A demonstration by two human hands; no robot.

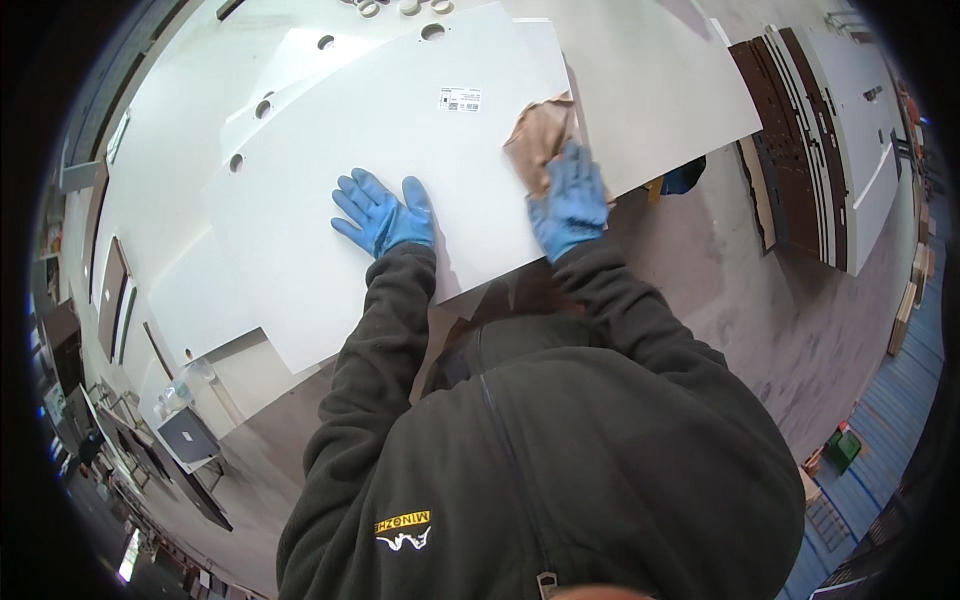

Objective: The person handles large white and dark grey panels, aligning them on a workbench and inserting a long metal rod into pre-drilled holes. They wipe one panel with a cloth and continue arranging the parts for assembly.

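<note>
A large white panel [330,130] with a printed label [459,99] and round cut-outs lies in front of me, over other white panels. My left hand [385,215], in a blue glove, rests flat on it with fingers spread. At the panel's right edge my right hand [570,205], gloved alike and slightly blurred, presses on a crumpled brown cloth [541,135]. Its fingers point away from me along the cloth, which they partly cover. The thumb side and the cloth's underside are hidden.
Another white panel [665,90] extends to the right, beneath the labelled one. Brown and white boards [800,140] stand stacked at the far right. Small round pieces [409,6] lie at the back edge. A dark grey box [188,436] and a clear plastic bag [183,385] sit at the lower left.
</note>
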